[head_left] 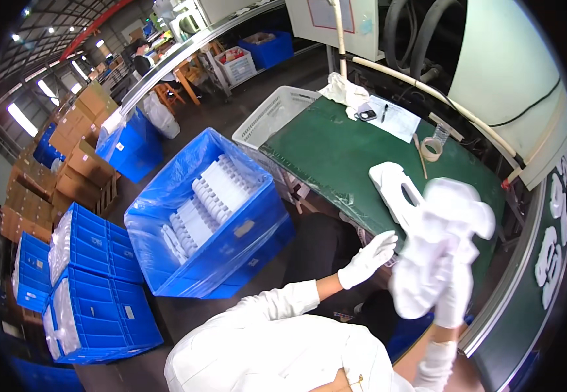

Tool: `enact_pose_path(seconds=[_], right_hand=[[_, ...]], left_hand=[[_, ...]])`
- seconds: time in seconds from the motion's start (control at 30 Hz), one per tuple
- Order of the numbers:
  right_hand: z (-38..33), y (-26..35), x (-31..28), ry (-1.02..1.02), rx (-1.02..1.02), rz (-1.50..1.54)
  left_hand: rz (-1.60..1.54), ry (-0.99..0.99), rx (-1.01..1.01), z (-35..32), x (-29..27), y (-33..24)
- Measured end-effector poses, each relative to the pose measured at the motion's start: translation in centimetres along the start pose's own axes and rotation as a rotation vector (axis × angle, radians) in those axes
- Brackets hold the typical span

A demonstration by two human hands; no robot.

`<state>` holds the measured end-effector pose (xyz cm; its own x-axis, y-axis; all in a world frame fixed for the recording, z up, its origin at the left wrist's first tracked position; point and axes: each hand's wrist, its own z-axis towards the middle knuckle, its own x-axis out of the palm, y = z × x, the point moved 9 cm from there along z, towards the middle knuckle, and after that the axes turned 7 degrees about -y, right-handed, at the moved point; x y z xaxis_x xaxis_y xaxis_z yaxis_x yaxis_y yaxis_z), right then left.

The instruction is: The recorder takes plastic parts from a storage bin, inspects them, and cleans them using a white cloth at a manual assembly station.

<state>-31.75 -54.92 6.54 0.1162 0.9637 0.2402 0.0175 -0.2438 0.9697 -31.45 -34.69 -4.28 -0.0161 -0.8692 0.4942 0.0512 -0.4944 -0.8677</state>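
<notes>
White moulded plastic parts (443, 248), blurred, sit bunched in my right hand (454, 297), whose gloved fingers are clenched around them low at the right of my view, above the near edge of the green table (335, 153). My left hand (367, 259), also in a white glove, hangs beside them with its fingers spread and loose, grasping nothing, its fingertips near the table edge. My white sleeves come up from the bottom of the view.

Just beyond the hands, another white plastic part (393, 186) with cut-out openings lies flat on the green surface. To my left, on the floor, I see a large blue crate (231, 235) lined with a blue bag, with rows of white parts stacked inside. Stacked blue crates (94, 294) stand further left.

Farther along the table lie a roll of tape (432, 149), a sheet of paper with a pen (391, 117) and a crumpled white cloth (343, 91). A white basket (271, 116) stands at the table's far end. To my right, a conveyor belt (545, 287) carries more white parts. Cardboard boxes (81, 157) are piled in the far left background.
</notes>
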Motion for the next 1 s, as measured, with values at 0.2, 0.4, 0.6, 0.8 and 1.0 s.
enact_pose_path(seconds=[0.2, 0.4, 0.6, 0.8, 1.0], right_hand=[[-1.8, -9.2, 6.3, 0.146, 0.149, 0.030], [0.2, -11.4, 3.7, 0.046, 0.166, -0.069], [2.6, -6.9, -4.8, -0.370, -0.277, -0.311], [-1.9, 4.3, 8.7, 0.196, -1.134, -0.796], [-2.5, -0.2, 13.9, 0.668, -1.282, -0.846]], left_hand=[[0.004, -0.182, -0.201, -2.4, -5.1, 1.9], [-0.047, -0.268, -0.152, -2.4, -5.7, 0.8], [-0.216, -0.308, -0.175, -0.5, -7.6, -0.1], [-0.520, 0.069, -0.436, -0.9, -4.8, -2.0], [-0.518, -0.085, -0.440, -2.2, -4.5, -5.2]])
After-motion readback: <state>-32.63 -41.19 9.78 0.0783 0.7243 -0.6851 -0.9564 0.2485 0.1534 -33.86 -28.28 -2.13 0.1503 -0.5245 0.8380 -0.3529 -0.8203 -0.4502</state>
